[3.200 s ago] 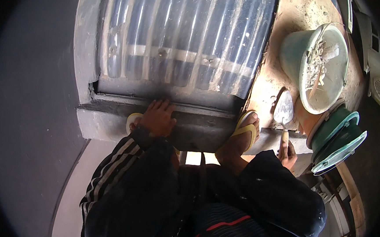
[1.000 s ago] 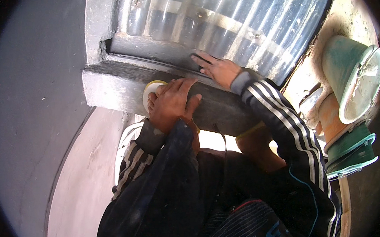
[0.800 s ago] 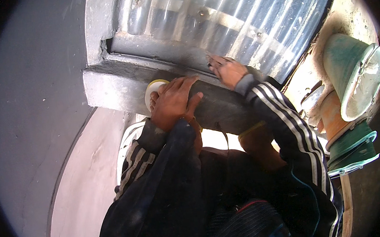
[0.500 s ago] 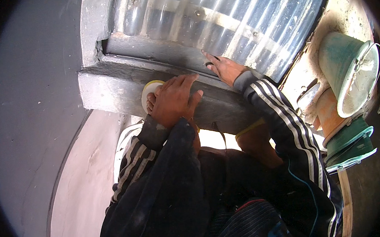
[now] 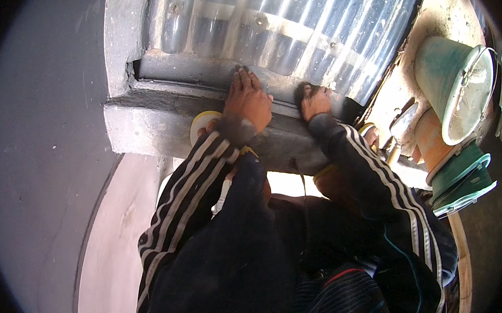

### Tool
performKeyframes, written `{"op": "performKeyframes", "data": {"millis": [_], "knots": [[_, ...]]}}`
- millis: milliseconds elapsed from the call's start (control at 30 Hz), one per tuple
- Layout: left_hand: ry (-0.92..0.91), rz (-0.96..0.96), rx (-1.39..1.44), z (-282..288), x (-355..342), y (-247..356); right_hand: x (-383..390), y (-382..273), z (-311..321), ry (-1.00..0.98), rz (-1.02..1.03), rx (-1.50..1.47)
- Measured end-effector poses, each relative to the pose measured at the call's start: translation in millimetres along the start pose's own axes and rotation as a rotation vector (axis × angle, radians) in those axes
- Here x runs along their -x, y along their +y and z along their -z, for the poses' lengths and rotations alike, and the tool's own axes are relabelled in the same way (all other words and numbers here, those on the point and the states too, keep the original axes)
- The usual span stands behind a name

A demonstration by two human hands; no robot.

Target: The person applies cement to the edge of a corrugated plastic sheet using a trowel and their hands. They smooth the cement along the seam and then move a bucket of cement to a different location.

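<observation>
My left hand (image 5: pixel 247 101) lies over a grey strip (image 5: pixel 175 66) along the lower edge of a clear corrugated sheet (image 5: pixel 277 27), its fingers stretched upward onto the strip. To its right, my right hand (image 5: pixel 317 100) rests at the same strip with fingers bent. A dark patch hides its left side, so whatever it holds cannot be made out. Below both hands runs a grey ledge (image 5: pixel 144 126). Toes show on a yellow-edged white sandal (image 5: pixel 198 127) just under my left forearm.
A grey wall (image 5: pixel 46 141) fills the left. At the right lie a large pale green bucket (image 5: pixel 440 67), an orange bucket (image 5: pixel 433 141) and a darker green one (image 5: pixel 462 179). A trowel (image 5: pixel 403 121) lies between them and my right forearm.
My left hand has moved up from beside the sandal onto the grey strip. My right hand has shifted slightly right and down, its fingers now bent. The trowel shows more fully.
</observation>
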State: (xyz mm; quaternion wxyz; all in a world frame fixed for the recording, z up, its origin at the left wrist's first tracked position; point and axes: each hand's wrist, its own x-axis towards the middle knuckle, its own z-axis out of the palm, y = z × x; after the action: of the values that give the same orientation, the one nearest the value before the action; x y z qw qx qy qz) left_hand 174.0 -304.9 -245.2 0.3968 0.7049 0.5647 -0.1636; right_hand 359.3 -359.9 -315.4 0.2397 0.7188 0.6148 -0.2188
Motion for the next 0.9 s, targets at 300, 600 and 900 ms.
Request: {"op": "performKeyframes", "data": {"millis": [300, 600, 900], "knots": [[-0.04, 0.018, 0.161, -40, -36, -14, -7, -52, -19, 0.12, 0.177, -0.218], [-0.016, 0.166, 0.385, -17, -38, -13, -5, -56, 12, 0.1, 0.113, -0.412], [-0.071, 0.172, 0.4, -7, -35, -10, -8, -54, 9, 0.071, 0.148, -0.336]]}}
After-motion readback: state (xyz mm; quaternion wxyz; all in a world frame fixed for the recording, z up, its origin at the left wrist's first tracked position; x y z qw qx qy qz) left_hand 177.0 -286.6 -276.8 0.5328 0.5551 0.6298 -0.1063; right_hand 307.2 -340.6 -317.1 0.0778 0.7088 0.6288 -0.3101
